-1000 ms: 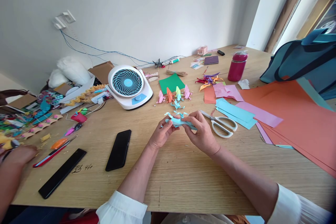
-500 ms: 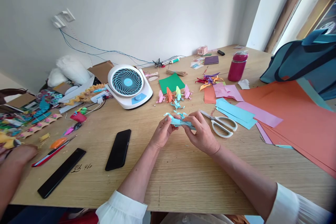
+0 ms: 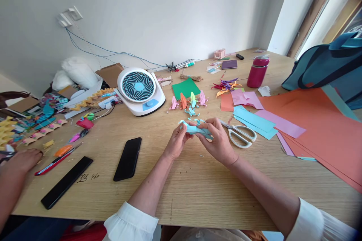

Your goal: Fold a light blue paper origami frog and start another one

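Note:
A folded light-blue paper piece (image 3: 192,129) is held up over the table between my two hands. My left hand (image 3: 175,144) pinches its left end with thumb and fingers. At the right end, the thumb and fingers of my right hand (image 3: 217,143) are closed on the same paper. Just beyond my hands lies a small light-blue folded figure (image 3: 192,112), and behind it stands a row of several pink, orange and green paper figures (image 3: 183,101). White-handled scissors (image 3: 242,135) rest to the right of my right hand.
A green sheet (image 3: 186,88) and a fan (image 3: 141,91) are behind. Right are blue strips (image 3: 254,120), orange sheets (image 3: 319,128), a red bottle (image 3: 258,71) and a bag (image 3: 325,67). A phone (image 3: 127,159) lies left; another person's hand (image 3: 25,160) is at far left.
My hands keep their hold on the blue paper, with only slight finger movement. The view has shifted slightly. The other person's hand at far left has moved a little.

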